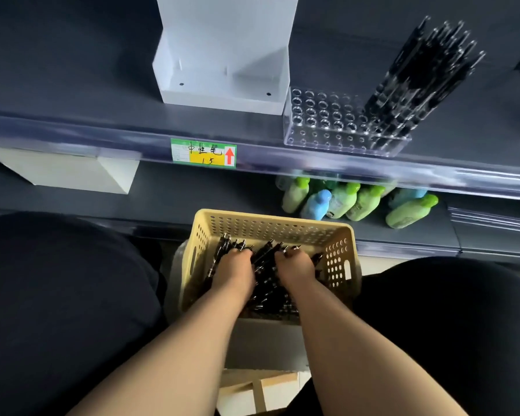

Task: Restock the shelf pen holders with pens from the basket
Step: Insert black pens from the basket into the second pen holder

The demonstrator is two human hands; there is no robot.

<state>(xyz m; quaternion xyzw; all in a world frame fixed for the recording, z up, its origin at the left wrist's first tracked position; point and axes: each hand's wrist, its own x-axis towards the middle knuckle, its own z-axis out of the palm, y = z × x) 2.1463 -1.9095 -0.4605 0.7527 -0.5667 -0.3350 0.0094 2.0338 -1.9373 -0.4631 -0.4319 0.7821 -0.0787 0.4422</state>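
Both hands are down in the yellow basket (270,219), which sits just below the lower shelf's front edge. Left hand (233,271) and right hand (296,267) lie side by side, fingers curled into the heap of black pens (267,291); can't tell whether either grips any. On the upper shelf, near its front edge, the clear pen holder (327,127) has upright pens only at its right end.

Pen holder (321,115) left holes open from above, standing pens (418,79) crowd its right — white box (222,55) just beside.
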